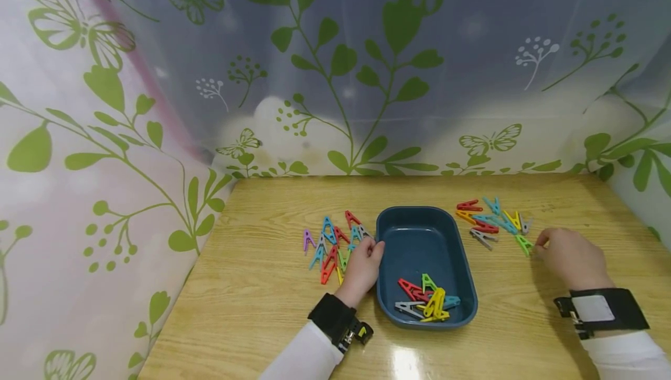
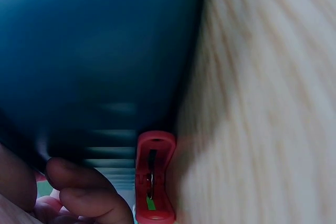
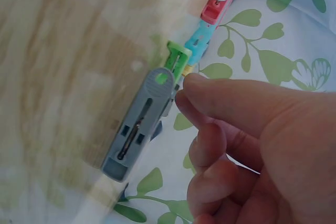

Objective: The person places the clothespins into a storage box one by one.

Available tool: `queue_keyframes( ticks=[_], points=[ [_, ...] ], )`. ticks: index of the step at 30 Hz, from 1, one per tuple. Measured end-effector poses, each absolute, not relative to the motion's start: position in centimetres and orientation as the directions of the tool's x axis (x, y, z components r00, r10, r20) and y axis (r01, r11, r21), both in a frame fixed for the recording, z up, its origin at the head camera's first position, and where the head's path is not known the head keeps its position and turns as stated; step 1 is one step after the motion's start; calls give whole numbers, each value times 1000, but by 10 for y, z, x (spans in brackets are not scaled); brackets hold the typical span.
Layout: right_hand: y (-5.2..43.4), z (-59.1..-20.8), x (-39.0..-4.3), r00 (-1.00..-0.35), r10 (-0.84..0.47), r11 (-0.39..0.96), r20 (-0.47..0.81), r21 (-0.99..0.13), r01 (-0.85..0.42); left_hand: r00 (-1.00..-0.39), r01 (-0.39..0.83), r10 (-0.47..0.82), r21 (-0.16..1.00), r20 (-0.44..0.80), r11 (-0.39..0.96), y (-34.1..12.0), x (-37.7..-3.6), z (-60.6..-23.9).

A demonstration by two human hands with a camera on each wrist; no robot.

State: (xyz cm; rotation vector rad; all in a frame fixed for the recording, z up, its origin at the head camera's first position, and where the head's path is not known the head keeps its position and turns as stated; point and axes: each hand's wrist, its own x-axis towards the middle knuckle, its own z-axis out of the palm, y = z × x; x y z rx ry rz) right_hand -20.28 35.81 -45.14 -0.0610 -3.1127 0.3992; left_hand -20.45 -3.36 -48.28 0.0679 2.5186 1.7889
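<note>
My left hand (image 1: 364, 263) grips the left rim of a dark blue plastic tray (image 1: 385, 295); its curled fingers (image 2: 86, 192) lie against the tray's wall in the left wrist view. Several clothespins (image 1: 435, 304) in yellow, red, grey, green and blue lie at the tray's near end. My right hand (image 1: 574, 257) is low over the table at the right, fingers loosely bent, thumb and forefinger tips close together. Nothing shows between them. A green clothespin (image 1: 523, 245) lies just left of those fingertips. In the right wrist view a grey clothespin (image 3: 139, 124) lies beside them, slightly apart.
Left of the tray lies a loose group of clothespins (image 1: 329, 260), partly behind my left hand; a red clothespin (image 2: 156, 177) is near the tray's wall. Another group (image 1: 487, 225) lies right of the tray. A leaf-patterned curtain (image 1: 335, 106) borders the wooden table (image 1: 251, 310).
</note>
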Motion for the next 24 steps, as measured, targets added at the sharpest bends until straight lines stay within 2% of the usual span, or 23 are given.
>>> queue_keyframes(
  ticks=[24],
  points=[
    [360, -462, -207, -1000, 15, 962, 1, -271, 14, -997, 30, 70, 953, 9, 302, -33, -204, -485]
  ],
)
